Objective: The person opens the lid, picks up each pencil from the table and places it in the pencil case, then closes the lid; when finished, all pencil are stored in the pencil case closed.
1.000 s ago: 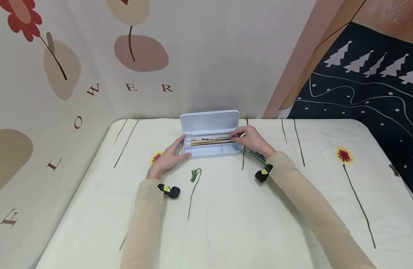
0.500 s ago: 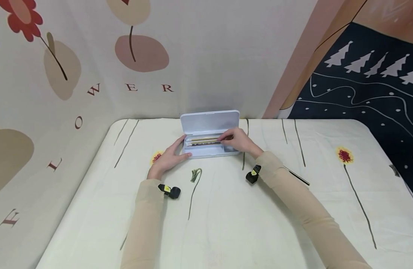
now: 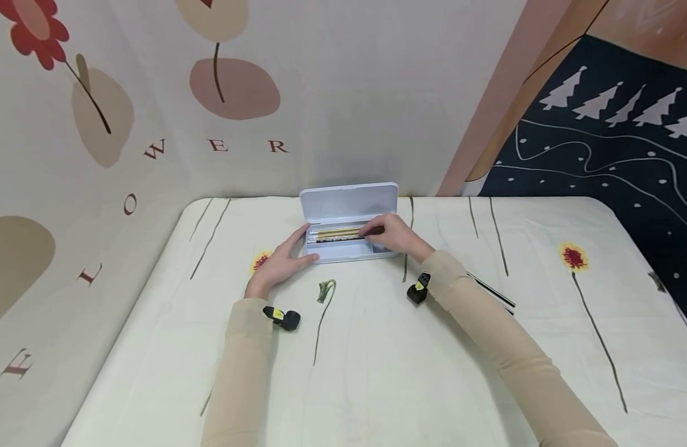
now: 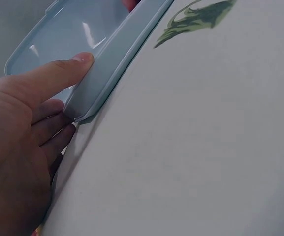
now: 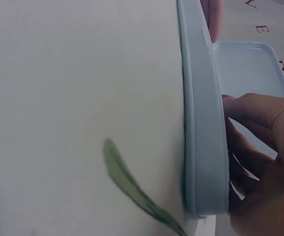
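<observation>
A pale blue pencil case point(image 3: 346, 251) stands at the back of the table with its lid point(image 3: 349, 203) raised. Several pencils point(image 3: 336, 233) lie lengthwise in its rear compartment, gold ones and a dark patterned one. My left hand point(image 3: 282, 264) grips the case's left end, thumb point(image 4: 85, 58) on the front rim and fingers round the corner. Over the case's right part, my right hand point(image 3: 396, 236) has its fingertips at the pencils' right ends and seems to pinch the dark pencil point(image 3: 343, 239). Those ends are hidden by the fingers.
Slim dark sticks, pens or pencils point(image 3: 497, 292), lie on the cloth behind my right forearm, partly covered by it. A patterned curtain point(image 3: 354, 124) rises right behind the case. Flowers and stems are printed on the white tablecloth point(image 3: 377, 347).
My right hand has moved left along the pencils in the case, and the dark pencil now lies at the front of the row. The left hand has stayed put.
</observation>
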A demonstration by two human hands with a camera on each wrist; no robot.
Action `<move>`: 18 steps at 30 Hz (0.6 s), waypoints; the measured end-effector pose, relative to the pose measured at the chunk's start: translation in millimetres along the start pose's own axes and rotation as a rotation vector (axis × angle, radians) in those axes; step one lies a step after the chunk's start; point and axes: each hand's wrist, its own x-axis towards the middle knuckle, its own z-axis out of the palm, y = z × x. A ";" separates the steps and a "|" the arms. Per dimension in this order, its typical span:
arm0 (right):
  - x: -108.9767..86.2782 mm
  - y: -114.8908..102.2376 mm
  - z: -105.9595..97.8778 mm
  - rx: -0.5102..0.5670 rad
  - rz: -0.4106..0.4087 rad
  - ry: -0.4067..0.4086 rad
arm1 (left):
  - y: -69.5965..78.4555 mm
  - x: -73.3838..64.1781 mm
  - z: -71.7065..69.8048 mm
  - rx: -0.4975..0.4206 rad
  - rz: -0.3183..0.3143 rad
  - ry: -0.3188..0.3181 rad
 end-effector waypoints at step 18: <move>-23.1 2.5 -17.3 0.032 -0.018 0.068 | -0.9 2.0 0.9 -0.003 -0.001 0.000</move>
